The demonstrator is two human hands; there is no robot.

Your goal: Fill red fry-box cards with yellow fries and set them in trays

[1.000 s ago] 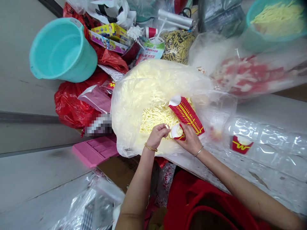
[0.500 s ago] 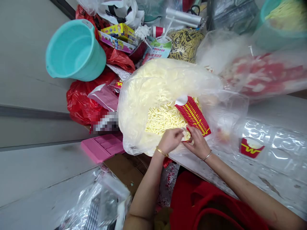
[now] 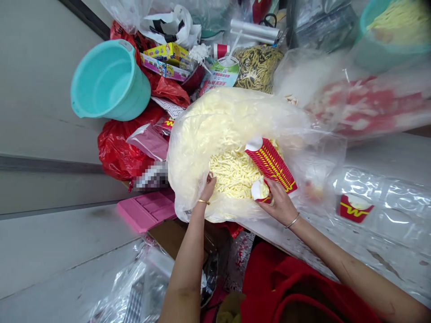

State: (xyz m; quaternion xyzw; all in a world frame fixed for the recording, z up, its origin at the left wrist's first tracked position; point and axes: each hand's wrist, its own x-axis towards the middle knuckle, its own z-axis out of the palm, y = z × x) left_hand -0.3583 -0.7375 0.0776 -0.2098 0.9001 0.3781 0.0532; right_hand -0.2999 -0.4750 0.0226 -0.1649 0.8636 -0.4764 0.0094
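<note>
A large clear plastic bag (image 3: 190, 130) lies open, full of pale yellow fry-shaped pieces (image 3: 235, 172). My right hand (image 3: 281, 204) is closed around a small red fries carton (image 3: 262, 197), its white inner side up and a few pale pieces showing in it. Beside that hand, a stack of flat red and yellow fries cartons (image 3: 272, 163) rests on the pieces. At the left edge of the pieces, against the bag's film, is my left hand (image 3: 208, 188). Its fingers are curled together, and what they hold, if anything, is too small to make out.
A turquoise bucket (image 3: 134, 89) stands at the back left above red plastic bags (image 3: 117, 143). On the right, a clear tray (image 3: 400, 202) carries one red carton (image 3: 356, 208). Behind are a bag of gold cords (image 3: 259, 67) and a bag of red and white pieces (image 3: 373, 105).
My left hand has moved left, away from the small carton to the far side of the pieces. My right hand keeps the carton in about the same place.
</note>
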